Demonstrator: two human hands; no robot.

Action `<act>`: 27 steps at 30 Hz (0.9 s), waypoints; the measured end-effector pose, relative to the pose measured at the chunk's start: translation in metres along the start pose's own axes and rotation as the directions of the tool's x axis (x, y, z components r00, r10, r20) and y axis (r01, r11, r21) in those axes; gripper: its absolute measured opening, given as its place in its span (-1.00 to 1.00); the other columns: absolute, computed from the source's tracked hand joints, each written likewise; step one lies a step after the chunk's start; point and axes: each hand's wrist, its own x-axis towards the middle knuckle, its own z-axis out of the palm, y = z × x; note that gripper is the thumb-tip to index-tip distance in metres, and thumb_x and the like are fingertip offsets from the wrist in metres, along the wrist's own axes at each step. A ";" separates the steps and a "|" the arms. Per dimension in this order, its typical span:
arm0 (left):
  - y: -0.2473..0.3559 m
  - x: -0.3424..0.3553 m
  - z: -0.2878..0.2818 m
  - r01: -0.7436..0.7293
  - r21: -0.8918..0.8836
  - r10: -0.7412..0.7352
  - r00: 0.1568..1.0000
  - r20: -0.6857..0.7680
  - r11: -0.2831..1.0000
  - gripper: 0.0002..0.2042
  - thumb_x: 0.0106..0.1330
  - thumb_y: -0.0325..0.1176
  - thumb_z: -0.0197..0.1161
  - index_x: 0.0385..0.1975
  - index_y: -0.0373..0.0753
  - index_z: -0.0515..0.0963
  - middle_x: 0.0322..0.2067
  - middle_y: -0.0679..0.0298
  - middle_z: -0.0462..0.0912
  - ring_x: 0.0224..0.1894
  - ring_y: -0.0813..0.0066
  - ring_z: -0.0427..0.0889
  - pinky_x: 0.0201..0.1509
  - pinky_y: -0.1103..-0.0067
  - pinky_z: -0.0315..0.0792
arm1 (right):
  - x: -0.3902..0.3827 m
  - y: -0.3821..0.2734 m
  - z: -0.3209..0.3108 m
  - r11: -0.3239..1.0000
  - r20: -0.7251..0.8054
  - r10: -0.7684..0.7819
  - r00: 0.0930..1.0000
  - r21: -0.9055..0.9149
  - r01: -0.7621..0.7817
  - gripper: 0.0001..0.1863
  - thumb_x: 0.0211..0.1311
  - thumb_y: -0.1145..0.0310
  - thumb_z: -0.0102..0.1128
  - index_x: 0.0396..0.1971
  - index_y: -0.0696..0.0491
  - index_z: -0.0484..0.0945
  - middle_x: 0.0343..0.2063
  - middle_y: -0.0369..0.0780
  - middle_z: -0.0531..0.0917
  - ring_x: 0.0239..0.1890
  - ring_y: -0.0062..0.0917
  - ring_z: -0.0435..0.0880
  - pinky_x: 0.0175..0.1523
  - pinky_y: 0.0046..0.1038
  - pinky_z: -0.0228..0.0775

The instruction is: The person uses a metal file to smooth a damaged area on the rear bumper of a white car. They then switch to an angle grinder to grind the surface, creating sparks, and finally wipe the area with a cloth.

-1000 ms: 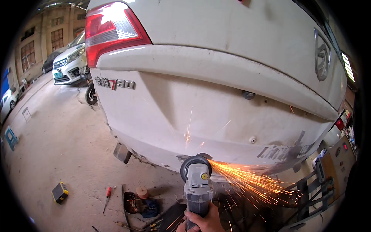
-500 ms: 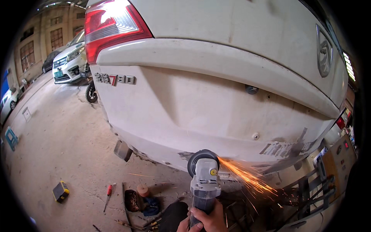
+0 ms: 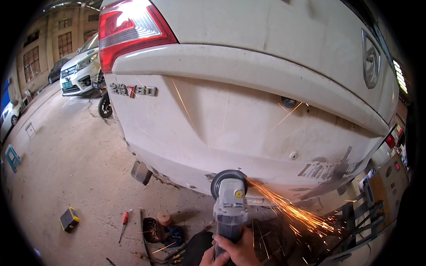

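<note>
Low at the bottom edge, my left hand [image 3: 211,258] and my right hand [image 3: 242,249] are both wrapped round the dark body of an angle grinder [image 3: 231,200]. Its grey head and black guard point away from me, against the lower edge of the white vehicle's rear panel [image 3: 248,128]. The disc's contact spot is hidden behind the guard. A dense stream of orange sparks [image 3: 288,208] shoots to the right and down, while a few thin streaks cross the panel. Bare, scuffed grey patches [image 3: 328,170] show on the panel to the right.
On the floor at left lie a red-handled screwdriver [image 3: 124,224], a yellow-and-black box [image 3: 69,220] and an open container of small parts [image 3: 153,230]. A blue stool [image 3: 13,158] stands farther left. At right are a dark metal frame [image 3: 355,221] and a control panel [image 3: 390,177].
The grinder and both hands have shifted slightly left. The spark stream is thicker and reaches farther right, and stray sparks now cross the panel.
</note>
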 end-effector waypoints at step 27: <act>0.013 0.004 -0.011 -0.007 0.013 0.007 1.000 -0.020 1.000 -0.71 0.36 -0.22 -0.01 -0.15 -0.34 0.42 -0.30 0.36 0.47 -0.27 0.63 0.38 -0.21 0.63 0.33 | 0.007 -0.020 0.014 0.999 0.069 0.004 0.998 0.047 -0.007 -0.69 -0.07 0.34 0.34 -0.35 0.18 0.49 -0.52 -0.22 0.58 -0.48 -0.55 0.56 -0.37 -0.45 0.40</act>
